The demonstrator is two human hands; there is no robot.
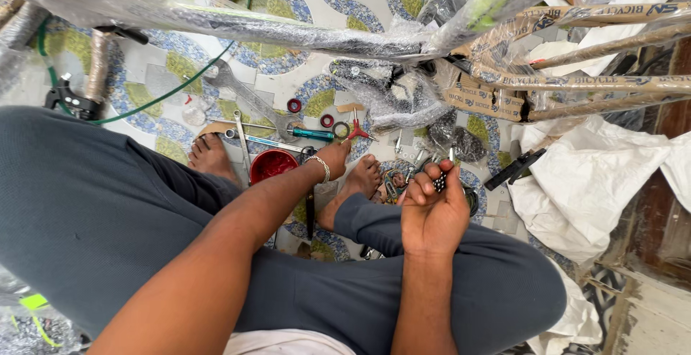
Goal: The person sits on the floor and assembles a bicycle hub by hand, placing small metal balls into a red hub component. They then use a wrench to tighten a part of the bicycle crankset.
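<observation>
I sit on a patterned tile floor and look down at my legs. My right hand is raised above my right knee, its fingers pinched on a small dark bearing ring with metal balls. My left hand reaches down to the floor between my feet, beside a red bowl; its fingers are hidden, so I cannot tell if it holds anything. Red-handled pliers and a teal-handled screwdriver lie just beyond the left hand.
A plastic-wrapped bicycle frame crosses overhead, with cardboard-wrapped tubes at the right. Wrenches, red rings and small parts lie on the floor. White sacking is heaped at the right. A green cable runs at left.
</observation>
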